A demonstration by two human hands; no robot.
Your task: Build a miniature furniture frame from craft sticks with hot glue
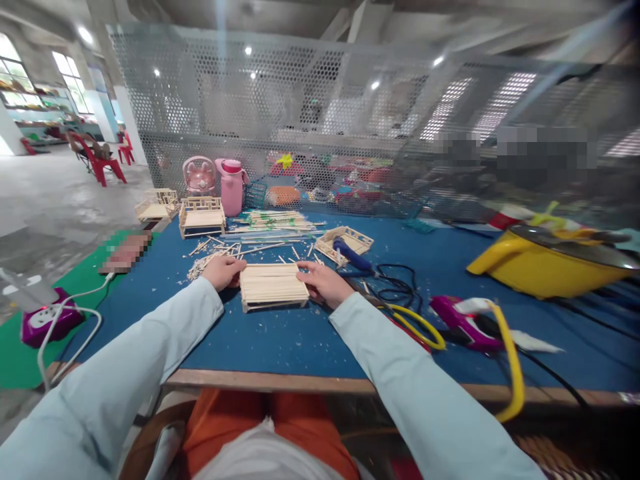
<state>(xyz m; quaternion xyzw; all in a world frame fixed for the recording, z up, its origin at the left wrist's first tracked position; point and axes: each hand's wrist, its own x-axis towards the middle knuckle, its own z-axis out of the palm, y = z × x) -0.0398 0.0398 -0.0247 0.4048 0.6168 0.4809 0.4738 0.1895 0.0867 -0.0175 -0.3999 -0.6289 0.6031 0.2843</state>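
Observation:
Between my two hands stands a small wooden-stick bench (274, 285), its slatted top facing me and short legs at its front edge. My left hand (225, 272) grips its left end, fingers closed on the far corner. At the right end my right hand (324, 283) pinches the edge with thumb and fingers. Just beyond lie loose cut sticks (215, 257) and a bundle of long sticks (275, 220). A blue glue gun (353, 257) rests against another stick piece (357, 241) to the right.
Finished-looking stick models (203, 217) stand at the back left beside a pink flask (231, 187). A phone (127, 252) and purple power socket (53, 317) lie left. On the right are a yellow pan-like container (530, 267), a purple power strip (470, 323) and cables. Perforated metal mesh (280, 100) rises behind.

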